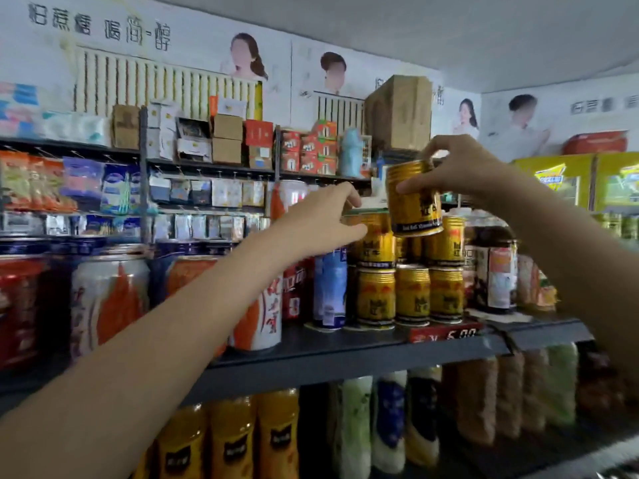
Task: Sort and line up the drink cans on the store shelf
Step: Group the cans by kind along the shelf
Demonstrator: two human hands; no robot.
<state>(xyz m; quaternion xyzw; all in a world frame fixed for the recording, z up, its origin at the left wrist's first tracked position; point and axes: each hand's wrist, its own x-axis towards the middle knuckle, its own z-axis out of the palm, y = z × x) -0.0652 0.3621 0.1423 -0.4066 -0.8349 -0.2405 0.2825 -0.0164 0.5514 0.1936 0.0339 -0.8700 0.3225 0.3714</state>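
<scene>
Both arms raised forward; left grip (325, 219) fingers spread, reaching; right grip (460, 167) pinching with thumb and curled fingers.

light: dim, even | glare: none | blur: soft throughout | edges: wide-angle bending
</scene>
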